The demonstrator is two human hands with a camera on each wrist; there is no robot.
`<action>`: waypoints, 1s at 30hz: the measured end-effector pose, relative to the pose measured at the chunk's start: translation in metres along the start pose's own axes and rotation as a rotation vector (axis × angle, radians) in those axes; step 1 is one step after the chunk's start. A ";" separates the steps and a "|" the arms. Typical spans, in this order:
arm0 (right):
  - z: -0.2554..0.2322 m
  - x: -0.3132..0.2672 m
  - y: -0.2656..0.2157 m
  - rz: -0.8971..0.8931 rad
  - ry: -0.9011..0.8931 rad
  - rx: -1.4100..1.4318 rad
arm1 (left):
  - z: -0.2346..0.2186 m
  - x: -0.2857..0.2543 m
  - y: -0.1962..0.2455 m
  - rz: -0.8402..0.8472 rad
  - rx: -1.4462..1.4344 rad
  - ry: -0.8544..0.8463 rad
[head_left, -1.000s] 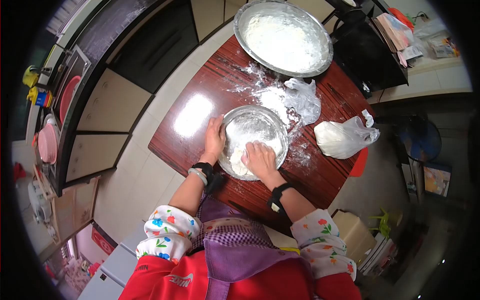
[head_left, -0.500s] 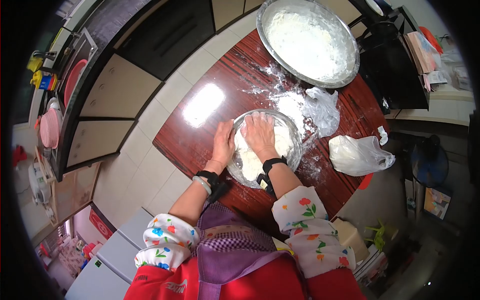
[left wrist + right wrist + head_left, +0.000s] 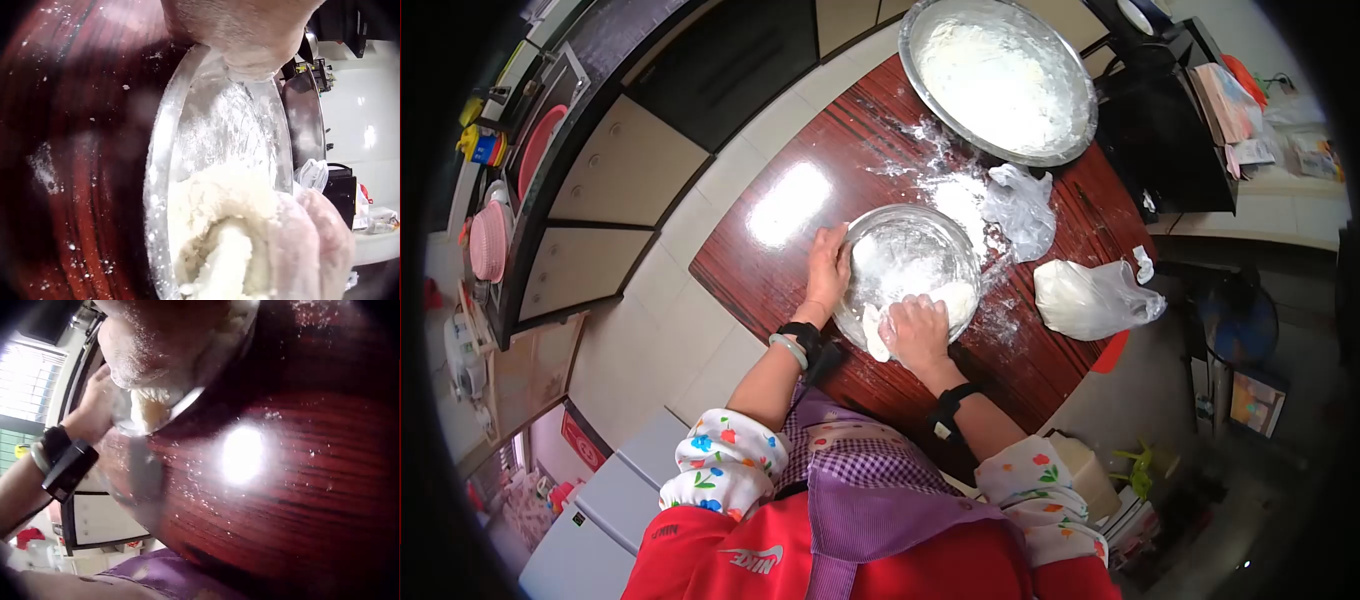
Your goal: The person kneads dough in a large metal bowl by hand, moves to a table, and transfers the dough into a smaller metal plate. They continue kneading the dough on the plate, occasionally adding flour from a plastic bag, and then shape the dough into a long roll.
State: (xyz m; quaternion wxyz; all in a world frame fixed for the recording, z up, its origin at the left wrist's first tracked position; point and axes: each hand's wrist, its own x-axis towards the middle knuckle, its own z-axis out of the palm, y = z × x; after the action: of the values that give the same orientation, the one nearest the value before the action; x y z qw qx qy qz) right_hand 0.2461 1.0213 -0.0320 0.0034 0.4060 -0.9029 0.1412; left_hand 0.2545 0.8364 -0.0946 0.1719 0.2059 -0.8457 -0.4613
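A round metal bowl (image 3: 865,250), floured inside, stands near the front of the table. Pale dough (image 3: 212,187) lies in its near part, with a loose lump at the left. My left hand (image 3: 828,275) grips the bowl's left rim; in the left wrist view it straddles the rim from above. Pressed down into the dough, my right hand (image 3: 917,330) has its fingers bent over it and covers much of it. Flour coats the right hand in the right wrist view.
A large metal basin (image 3: 1082,120) of flour stands at the table's far end. Spilled flour (image 3: 960,203), a crumpled plastic bag (image 3: 1022,215) and a bag of white contents (image 3: 1080,298) lie on the dark red table (image 3: 740,270). Cabinets (image 3: 628,160) line the left.
My right hand went forward to the bowl's far side, then came back toward me, drawing the dough into the near part. My left hand stayed at the left rim.
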 end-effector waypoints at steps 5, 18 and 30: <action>0.030 0.050 0.005 0.076 -0.028 -0.032 | -0.003 0.001 0.005 0.011 -0.107 -0.010; 0.018 0.083 0.012 0.014 -0.369 0.072 | 0.005 -0.020 0.006 -0.023 -0.024 0.098; 0.011 -0.006 0.034 -0.144 -0.022 0.003 | -0.004 -0.034 0.016 -0.108 0.033 0.118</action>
State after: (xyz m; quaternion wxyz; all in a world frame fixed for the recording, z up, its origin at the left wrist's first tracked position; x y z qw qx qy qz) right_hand 0.2264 1.0445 -0.0520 0.0029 0.4713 -0.8712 0.1374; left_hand 0.2821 0.8588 -0.0827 0.1928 0.2809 -0.8292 -0.4430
